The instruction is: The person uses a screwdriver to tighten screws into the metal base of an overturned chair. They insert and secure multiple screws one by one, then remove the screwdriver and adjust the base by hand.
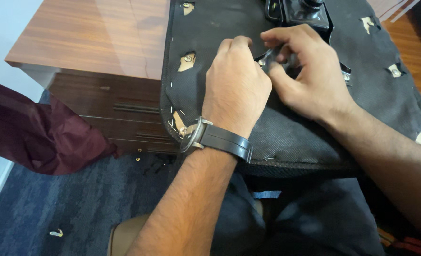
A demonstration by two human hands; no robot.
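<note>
An upturned chair seat [305, 128] covered in black stapled fabric lies across my lap and a wooden desk. My left hand [234, 87], with a dark wristwatch, rests knuckles-up on the fabric, its fingertips curled down at a bolt [262, 62] in a cut-out. My right hand [300, 71] pinches a small dark tool or fitting right beside that bolt; what it grips is mostly hidden by the fingers. A black metal bracket [298, 12] sits at the seat's centre, just beyond both hands.
More bolts show in fabric cut-outs [187, 59], [395, 72], [182, 129]. The wooden desk [101, 38] with drawers is at left. A maroon cloth [44, 132] hangs at far left. Small screws [138, 159] lie on the blue carpet.
</note>
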